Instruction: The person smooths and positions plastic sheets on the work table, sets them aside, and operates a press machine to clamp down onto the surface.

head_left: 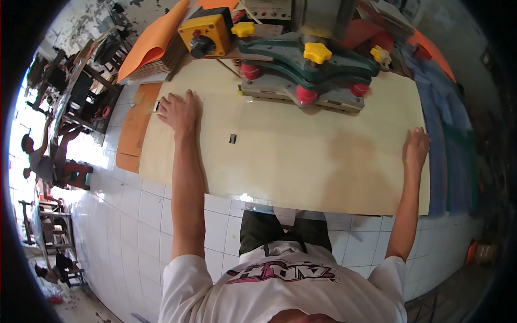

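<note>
A large cream sheet (301, 172) lies across the work surface in front of me. My left hand (181, 112) rests on its upper left part, fingers spread. Beside those fingertips, at the sheet's left edge, is a small dark-and-white piece (156, 106). My right hand (416, 148) lies at the sheet's right edge, fingers stretched forward and apart from the thumb. A small black rectangular piece (232, 139) sits on the sheet between my arms, nearer the left one. Over the sheet's far side stands a dark green press head (307, 62) with yellow star knobs and red feet.
A yellow control box (207, 35) with a black knob stands left of the press. Orange sheets (153, 40) top a stack at far left. An orange-brown board (134, 129) shows beyond the left edge, blue cloth (433, 124) at right. Another person (43, 159) sits far left.
</note>
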Tool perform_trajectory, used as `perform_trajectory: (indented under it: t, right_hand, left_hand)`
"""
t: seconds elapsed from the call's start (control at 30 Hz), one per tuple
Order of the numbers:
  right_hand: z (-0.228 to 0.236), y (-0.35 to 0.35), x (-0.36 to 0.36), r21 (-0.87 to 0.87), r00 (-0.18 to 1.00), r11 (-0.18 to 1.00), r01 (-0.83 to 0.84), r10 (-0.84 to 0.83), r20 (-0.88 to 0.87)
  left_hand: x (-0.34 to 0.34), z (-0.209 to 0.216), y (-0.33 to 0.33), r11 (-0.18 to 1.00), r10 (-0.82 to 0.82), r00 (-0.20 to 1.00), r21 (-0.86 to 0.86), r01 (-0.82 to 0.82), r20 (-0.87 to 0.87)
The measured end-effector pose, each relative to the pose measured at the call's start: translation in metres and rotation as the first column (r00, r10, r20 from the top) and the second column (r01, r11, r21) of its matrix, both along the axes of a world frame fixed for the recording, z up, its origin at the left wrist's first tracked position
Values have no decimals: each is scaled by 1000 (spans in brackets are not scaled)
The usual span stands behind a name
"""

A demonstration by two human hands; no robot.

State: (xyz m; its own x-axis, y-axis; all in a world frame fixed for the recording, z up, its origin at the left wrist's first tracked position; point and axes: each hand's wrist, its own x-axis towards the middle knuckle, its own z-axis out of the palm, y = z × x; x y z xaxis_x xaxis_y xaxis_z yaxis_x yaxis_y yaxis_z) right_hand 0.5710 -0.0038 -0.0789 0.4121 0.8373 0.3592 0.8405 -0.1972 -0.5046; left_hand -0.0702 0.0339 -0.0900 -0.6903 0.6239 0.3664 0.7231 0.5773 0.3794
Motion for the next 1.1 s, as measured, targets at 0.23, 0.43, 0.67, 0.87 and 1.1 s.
perform_trajectory:
  t: [0.23, 0.43, 0.67, 0.87, 1.1]
  right_hand:
    - [7, -3, 6, 109, 998, 994, -24, 30, -53]
    - [22, -8, 13, 305, 988, 952, 12, 35, -148]
    - [65, -26, 17, 705, 892, 706, 63, 277, -357]
    - [76, -82, 20, 568, 799, 819, -83, 395, -453]
    - [35, -130, 19, 264, 769, 932, -249, 356, -531]
  left_hand:
    - [-1, -3, -2, 995, -67, 996, 77, 63, 59]
    - [-1, 0, -3, 979, -93, 994, 187, 81, 55]
    - [-23, 51, -16, 856, -292, 955, 460, 238, 48]
    - [-7, 92, -82, 843, -505, 842, 316, 435, 189]
    - [-19, 40, -141, 883, -429, 880, 298, 363, 201]
